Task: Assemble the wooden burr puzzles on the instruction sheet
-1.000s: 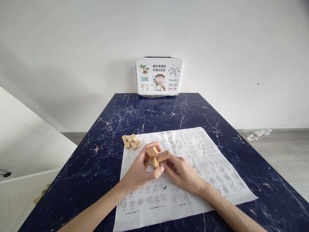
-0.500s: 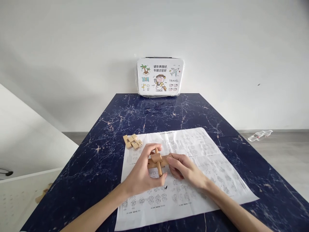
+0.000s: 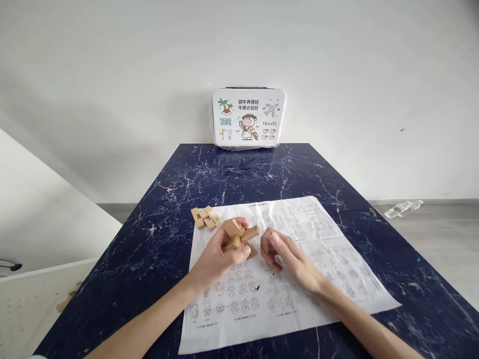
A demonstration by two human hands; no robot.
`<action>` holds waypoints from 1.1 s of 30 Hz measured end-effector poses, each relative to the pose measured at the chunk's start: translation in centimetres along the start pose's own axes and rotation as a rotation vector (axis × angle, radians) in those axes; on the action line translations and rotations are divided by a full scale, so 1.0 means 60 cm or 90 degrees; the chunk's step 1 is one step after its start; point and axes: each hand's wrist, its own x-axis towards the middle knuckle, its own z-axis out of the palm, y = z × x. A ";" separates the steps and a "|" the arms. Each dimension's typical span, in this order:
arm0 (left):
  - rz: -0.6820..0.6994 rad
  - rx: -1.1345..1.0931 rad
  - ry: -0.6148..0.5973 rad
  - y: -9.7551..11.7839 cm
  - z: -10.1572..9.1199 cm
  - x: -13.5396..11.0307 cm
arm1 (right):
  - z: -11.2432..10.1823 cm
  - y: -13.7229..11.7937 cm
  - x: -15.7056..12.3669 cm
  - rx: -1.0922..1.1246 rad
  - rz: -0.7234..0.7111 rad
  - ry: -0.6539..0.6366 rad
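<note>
My left hand (image 3: 215, 254) is closed around a partly joined wooden interlocking puzzle (image 3: 236, 241) of light-brown pieces. Its bars cross each other, and one round-ended peg points right and up. The palm and fingers hide part of it. Just to the right, my right hand (image 3: 286, 254) is apart from the puzzle, its fingers curled in and the thumb on the forefinger, with nothing visible in it. Under both hands lies a large white instruction sheet (image 3: 318, 269) printed with small puzzle diagrams. Several pale wooden blocks (image 3: 205, 218) sit in a cluster on the sheet's far left corner.
The dark blue marble-patterned table (image 3: 239, 179) reaches to the wall. A white printed case (image 3: 249, 118) in clear plastic stands at its far edge. On the floor to the right lies a clear plastic object (image 3: 403, 209). A white panel (image 3: 33, 294) is at lower left.
My right hand has let go of the puzzle and sits slightly apart. My left hand has turned the puzzle, so its peg now slants up to the right instead of pointing toward me.
</note>
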 end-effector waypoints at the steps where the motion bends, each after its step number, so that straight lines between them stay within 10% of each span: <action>1: -0.022 -0.056 0.009 -0.002 -0.003 0.003 | 0.002 -0.001 -0.001 -0.048 -0.009 0.002; 8: -0.053 -0.163 -0.010 -0.011 -0.007 0.008 | 0.021 0.010 -0.001 -0.290 -0.069 -0.028; 33: -0.016 -0.049 -0.098 0.005 -0.017 0.004 | 0.023 0.012 -0.004 -0.262 -0.051 -0.040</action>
